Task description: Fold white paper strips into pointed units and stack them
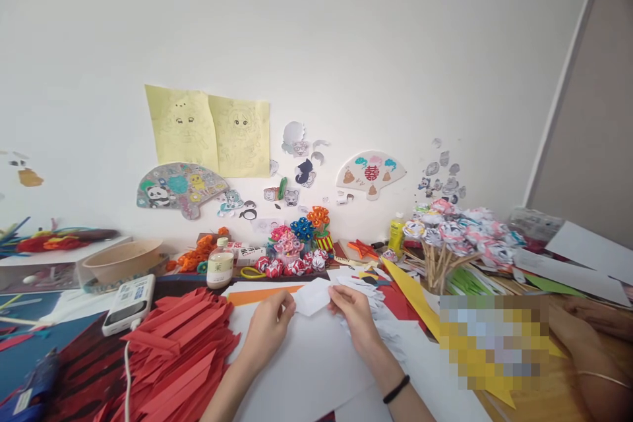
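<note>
Between my two hands is a small folded piece of white paper (312, 297), raised a little above large white sheets (301, 369). My left hand (271, 324) pinches its left edge between thumb and fingers. At the right edge, the thumb and fingers of my right hand (353, 313) are closed on the same paper; a black band circles that wrist. A big heap of folded red paper strips (192, 349) lies just left of my left hand. White paper strips (380, 316) are piled beyond my right hand.
A power bank (129, 303) with a white cable, a bottle (220, 265) and a bowl (121, 260) stand at the left. Paper flowers on sticks (445, 244) stand at the right, behind yellow paper (415, 297). Another person's arm (588, 343) rests at the far right.
</note>
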`<action>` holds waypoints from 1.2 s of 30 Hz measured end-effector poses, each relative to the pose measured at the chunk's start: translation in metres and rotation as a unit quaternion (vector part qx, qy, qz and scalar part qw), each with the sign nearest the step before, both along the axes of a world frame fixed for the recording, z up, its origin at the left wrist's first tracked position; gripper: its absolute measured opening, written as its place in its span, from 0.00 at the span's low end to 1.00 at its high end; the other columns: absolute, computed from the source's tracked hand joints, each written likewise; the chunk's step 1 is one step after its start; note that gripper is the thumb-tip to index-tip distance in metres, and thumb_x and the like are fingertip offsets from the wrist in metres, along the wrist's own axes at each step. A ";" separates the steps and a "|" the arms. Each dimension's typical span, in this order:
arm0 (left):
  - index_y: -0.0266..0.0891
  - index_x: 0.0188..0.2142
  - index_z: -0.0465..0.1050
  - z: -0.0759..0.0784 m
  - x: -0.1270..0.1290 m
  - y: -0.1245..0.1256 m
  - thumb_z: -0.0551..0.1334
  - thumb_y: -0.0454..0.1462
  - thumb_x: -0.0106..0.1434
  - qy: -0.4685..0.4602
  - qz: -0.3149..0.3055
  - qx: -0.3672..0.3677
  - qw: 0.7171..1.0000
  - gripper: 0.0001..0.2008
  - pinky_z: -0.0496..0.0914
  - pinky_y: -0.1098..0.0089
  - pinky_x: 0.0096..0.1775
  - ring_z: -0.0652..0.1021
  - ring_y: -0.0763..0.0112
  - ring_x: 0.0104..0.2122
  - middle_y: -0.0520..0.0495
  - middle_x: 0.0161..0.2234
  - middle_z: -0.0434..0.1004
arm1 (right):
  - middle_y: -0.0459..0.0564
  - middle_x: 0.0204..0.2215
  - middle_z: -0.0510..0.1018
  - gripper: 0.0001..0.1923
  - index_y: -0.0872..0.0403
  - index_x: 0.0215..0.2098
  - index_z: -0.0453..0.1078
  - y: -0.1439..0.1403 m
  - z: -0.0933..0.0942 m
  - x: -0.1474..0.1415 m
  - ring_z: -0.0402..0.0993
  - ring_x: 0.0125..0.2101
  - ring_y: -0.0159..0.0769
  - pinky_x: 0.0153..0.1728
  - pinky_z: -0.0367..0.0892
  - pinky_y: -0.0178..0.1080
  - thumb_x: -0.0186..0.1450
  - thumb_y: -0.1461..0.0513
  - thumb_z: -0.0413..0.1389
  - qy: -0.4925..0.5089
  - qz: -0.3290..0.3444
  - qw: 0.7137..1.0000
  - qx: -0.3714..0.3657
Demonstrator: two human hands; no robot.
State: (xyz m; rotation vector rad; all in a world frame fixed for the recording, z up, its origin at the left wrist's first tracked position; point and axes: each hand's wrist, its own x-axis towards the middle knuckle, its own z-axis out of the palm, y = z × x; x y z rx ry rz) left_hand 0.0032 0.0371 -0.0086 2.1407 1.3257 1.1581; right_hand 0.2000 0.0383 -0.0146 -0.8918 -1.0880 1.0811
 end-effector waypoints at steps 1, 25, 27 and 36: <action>0.40 0.29 0.67 0.001 0.000 0.000 0.52 0.40 0.62 -0.016 -0.003 -0.004 1.000 0.09 0.60 0.73 0.29 0.71 0.68 0.27 0.49 0.28 0.73 | 0.47 0.18 0.73 0.20 0.60 0.28 0.74 0.000 -0.001 0.000 0.67 0.22 0.33 0.26 0.63 0.35 0.50 0.50 0.65 -0.002 -0.004 1.000 0.000; 0.35 0.34 0.73 0.001 -0.007 0.007 0.61 0.50 0.55 -0.091 -0.048 -0.086 0.991 0.19 0.62 0.73 0.28 0.71 0.70 0.26 0.49 0.25 0.74 | 0.50 0.14 0.74 0.23 0.60 0.23 0.71 0.003 -0.007 0.002 0.67 0.16 0.31 0.20 0.60 0.33 0.52 0.47 0.62 -0.101 0.033 0.994 0.015; 0.35 0.34 0.73 0.003 -0.006 0.006 0.60 0.50 0.56 -0.089 -0.065 -0.091 0.990 0.19 0.61 0.74 0.27 0.70 0.72 0.25 0.51 0.23 0.72 | 0.49 0.14 0.74 0.22 0.59 0.23 0.70 0.004 -0.009 0.003 0.65 0.15 0.30 0.19 0.59 0.33 0.53 0.47 0.62 -0.107 0.020 0.994 0.018; 0.35 0.29 0.72 -0.001 -0.003 0.008 0.55 0.50 0.60 -0.103 -0.069 -0.079 0.989 0.20 0.62 0.74 0.26 0.68 0.73 0.22 0.50 0.21 0.71 | 0.48 0.14 0.74 0.21 0.60 0.25 0.71 0.006 -0.011 0.000 0.65 0.15 0.30 0.20 0.59 0.32 0.55 0.48 0.61 -0.108 0.045 0.992 0.035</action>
